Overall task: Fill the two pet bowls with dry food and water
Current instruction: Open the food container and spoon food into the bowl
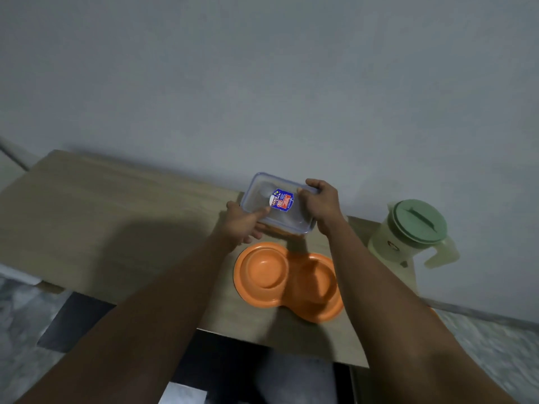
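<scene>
While the left hand and right hand grip opposite ends of the lidded food container, it sits above the table, just behind the empty orange double bowl. The green-lidded pitcher stands right.

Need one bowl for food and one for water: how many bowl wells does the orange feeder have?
2. The left well sits nearer the table's middle, empty; the right well is beside it toward the green-lidded pitcher, shadowed by the right arm. None seem hidden.
</scene>
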A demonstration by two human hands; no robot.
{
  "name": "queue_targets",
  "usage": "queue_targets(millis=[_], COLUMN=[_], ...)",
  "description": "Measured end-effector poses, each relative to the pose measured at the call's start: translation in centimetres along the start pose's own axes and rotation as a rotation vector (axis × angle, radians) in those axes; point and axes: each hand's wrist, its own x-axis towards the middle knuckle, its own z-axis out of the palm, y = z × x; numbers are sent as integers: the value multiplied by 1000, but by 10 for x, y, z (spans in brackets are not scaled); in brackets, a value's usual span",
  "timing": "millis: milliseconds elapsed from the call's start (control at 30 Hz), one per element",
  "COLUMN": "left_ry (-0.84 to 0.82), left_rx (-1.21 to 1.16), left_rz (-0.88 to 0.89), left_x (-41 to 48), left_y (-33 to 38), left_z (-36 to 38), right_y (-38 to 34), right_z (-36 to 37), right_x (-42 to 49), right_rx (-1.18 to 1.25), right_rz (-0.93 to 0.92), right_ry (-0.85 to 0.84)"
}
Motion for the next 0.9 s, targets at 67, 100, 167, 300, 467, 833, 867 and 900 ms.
queue_targets(millis=[67,100,167,300,467,833,867,900], left_ry=[-9,-15,-19,-31,-30,-129,-144,-167], left_rx=[23,45,102,145,246,228,187,147], left_rz=[-20,-34,-41,-35,-26,-114,-148,-180], left_x=[6,8,15,24,30,70,72,73], left_y=[-3,-3,-8,-21,-24,-6,-7,-7], left_z=[4,5,9,12,5,3,4,5], right_y=[7,10,20,39,53,77,74,72], right_z=[0,0,0,-1,-2,7,6,5], right_x=[10,14,22,26,26,24,23,24], right_rx=[-32,-44,-67,-84,-115,-239,-222,-201], right_rz=[-3,-1,24,94,145,372,371,375], right_ry=[-7,-8,-6,-16,35,160,154,149])
